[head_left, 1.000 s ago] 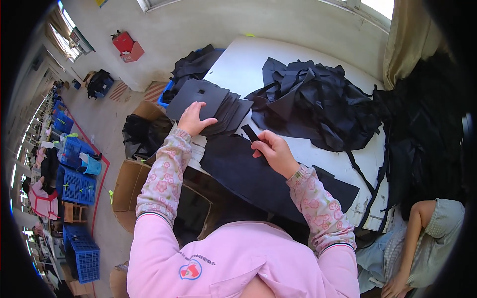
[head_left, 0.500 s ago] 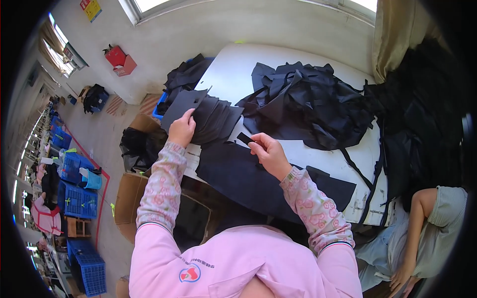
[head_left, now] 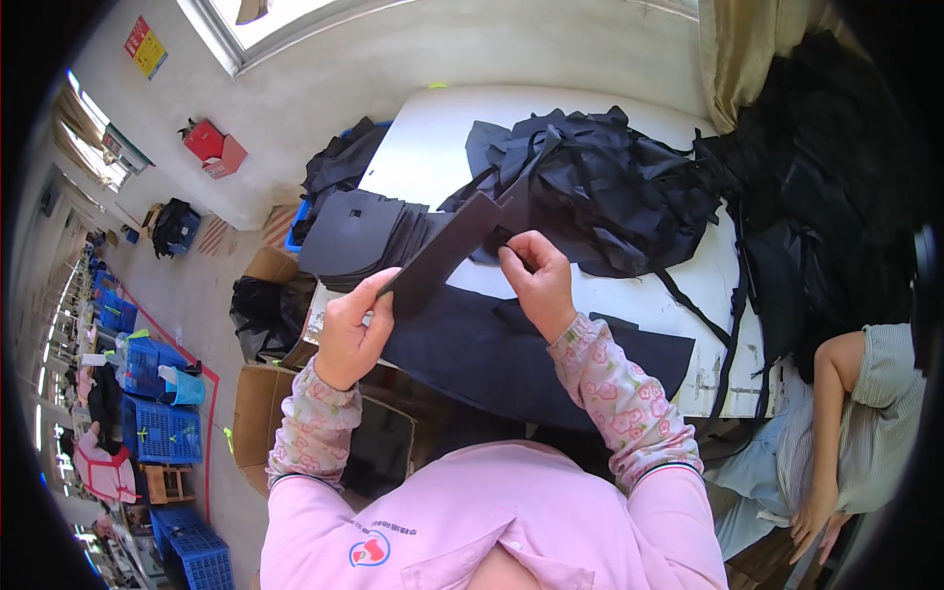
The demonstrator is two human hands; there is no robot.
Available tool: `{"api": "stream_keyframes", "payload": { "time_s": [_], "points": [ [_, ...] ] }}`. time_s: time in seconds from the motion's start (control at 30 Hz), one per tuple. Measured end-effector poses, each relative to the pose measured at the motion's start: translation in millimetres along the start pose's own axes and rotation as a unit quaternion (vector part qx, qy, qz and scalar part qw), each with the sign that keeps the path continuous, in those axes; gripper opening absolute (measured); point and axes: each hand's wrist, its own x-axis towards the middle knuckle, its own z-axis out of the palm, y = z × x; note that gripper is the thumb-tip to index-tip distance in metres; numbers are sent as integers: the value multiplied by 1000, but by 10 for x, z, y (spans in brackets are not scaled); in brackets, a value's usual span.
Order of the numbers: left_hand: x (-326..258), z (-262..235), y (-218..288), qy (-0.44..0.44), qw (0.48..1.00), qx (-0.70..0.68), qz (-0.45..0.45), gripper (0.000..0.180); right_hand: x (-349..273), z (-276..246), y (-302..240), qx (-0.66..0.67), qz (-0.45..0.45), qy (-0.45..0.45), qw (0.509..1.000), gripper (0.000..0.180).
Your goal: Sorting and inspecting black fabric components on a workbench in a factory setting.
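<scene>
Top: pink garment, collar visible, small red-and-blue emblem on left chest.
Sleeves: pink floral print, ribbed cuffs with dark-striped edge.
Left hand (head_left: 352, 334): bare, no glove.
Right hand (head_left: 536, 280): bare, no glove.

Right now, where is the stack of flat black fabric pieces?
In the head view, the stack of flat black pieces lies at the white table's left edge, just beyond the left hand, left of the black fabric heap.
</scene>
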Motion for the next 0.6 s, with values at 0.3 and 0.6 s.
{"api": "stream_keyframes", "payload": {
  "time_s": [0.3, 0.6],
  "points": [
    [49, 48, -18, -146, 986, -40, 69, 28, -57, -148, 28, 25, 4, 1, 1000, 7],
    [50, 41, -111, -137, 983, -120, 31, 28, -60, -274, 97, -193, -260, 24, 946, 11]
  ]
}}
